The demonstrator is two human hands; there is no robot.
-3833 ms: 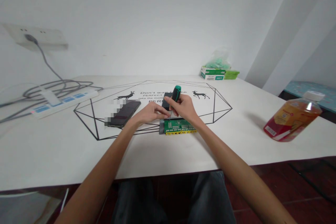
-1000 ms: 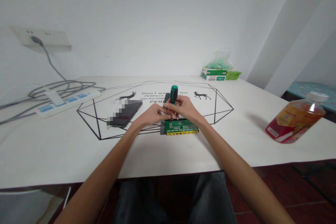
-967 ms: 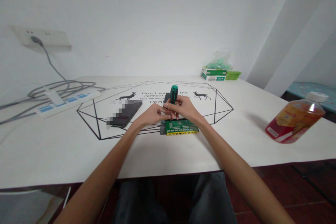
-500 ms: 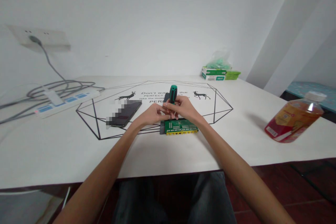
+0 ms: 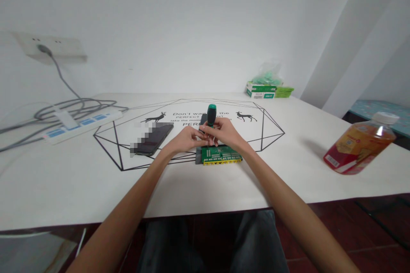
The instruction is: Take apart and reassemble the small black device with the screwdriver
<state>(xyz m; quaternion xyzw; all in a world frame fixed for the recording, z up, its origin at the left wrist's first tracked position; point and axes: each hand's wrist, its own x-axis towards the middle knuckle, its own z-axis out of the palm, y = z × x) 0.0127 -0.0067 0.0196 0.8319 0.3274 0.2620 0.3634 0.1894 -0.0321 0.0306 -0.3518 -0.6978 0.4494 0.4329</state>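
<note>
A green circuit board [image 5: 222, 155] with a yellow strip along its near edge lies on the white table in front of me. Above its far left part stands a screwdriver [image 5: 211, 114], upright, its green and black handle on top. My right hand [image 5: 222, 130] is closed around the lower part of the screwdriver. My left hand [image 5: 188, 138] is closed at the board's far left corner, its fingertips meeting those of my right hand near the screwdriver's shaft. What the left fingertips pinch is too small to make out. A dark object behind the screwdriver is mostly hidden.
A dark phone [image 5: 156, 138] lies left of my hands. Farther left are a power strip [image 5: 85, 126] and coiled grey cables [image 5: 68, 108]. A bottle of amber drink [image 5: 358, 145] stands at the right. Small green and white boxes [image 5: 261, 89] sit at the back right.
</note>
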